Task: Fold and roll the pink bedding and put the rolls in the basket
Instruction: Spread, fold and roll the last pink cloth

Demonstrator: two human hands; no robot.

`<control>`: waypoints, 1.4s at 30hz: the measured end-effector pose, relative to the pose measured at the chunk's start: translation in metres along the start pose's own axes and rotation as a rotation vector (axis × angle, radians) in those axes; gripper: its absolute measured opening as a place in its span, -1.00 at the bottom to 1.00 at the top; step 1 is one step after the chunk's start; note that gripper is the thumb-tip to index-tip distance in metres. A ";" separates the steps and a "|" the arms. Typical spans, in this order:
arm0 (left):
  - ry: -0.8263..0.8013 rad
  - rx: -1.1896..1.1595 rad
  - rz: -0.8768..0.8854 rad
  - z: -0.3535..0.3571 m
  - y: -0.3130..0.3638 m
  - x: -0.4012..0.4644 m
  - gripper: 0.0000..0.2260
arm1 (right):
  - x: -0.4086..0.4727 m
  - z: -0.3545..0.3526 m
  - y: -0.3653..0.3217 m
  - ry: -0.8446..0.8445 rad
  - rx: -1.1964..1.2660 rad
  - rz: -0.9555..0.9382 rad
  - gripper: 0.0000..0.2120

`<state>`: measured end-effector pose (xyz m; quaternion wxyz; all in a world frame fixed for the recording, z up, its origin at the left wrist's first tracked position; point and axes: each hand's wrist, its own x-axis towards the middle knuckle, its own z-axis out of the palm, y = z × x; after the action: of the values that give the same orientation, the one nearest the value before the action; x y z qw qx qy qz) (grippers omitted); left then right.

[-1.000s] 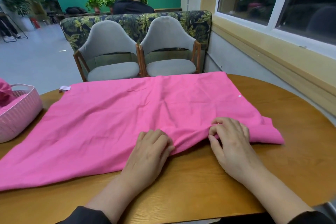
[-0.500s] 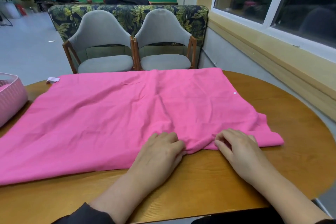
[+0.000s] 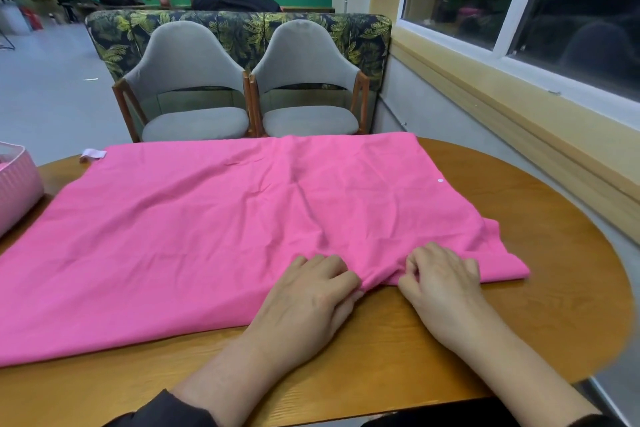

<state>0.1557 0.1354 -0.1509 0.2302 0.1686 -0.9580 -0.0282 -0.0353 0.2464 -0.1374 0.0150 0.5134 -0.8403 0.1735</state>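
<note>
The room was evenly and softly lit from overhead, and shadows were faint. The dark glass window (image 3: pixel 585 7) reflected the interior. The round wooden table (image 3: pixel 540 305) bowed with wide-angle distortion, and its right rim looked smeared. Focus was otherwise sharp.

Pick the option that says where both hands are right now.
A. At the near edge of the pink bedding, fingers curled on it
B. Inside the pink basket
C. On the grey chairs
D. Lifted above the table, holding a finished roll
A: the left hand and right hand both sit with curled fingers on the near edge of the pink bedding, which lies spread on the wooden table.
</note>
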 end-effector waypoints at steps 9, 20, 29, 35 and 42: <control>-0.052 0.071 0.070 -0.001 0.023 0.018 -0.68 | -0.051 -0.003 0.034 0.235 0.223 -0.226 -0.94; -0.191 -0.137 0.122 0.019 0.038 0.032 -0.80 | 0.008 -0.037 0.106 -0.041 0.102 0.404 -0.51; -0.265 -0.274 0.139 0.037 0.038 0.038 -0.69 | 0.051 -0.049 0.116 0.116 0.294 0.374 -0.82; -0.350 -0.390 0.132 0.035 0.039 0.038 -0.69 | 0.039 -0.041 0.132 0.032 0.218 0.431 -0.89; -0.358 -0.327 0.126 0.042 0.039 0.040 -0.58 | 0.029 -0.047 0.142 -0.003 0.340 0.438 -0.84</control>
<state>0.0909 0.1579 -0.1658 0.0824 0.0612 -0.9748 -0.1979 -0.1793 0.2950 -0.1264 -0.1104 0.3146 -0.8903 0.3103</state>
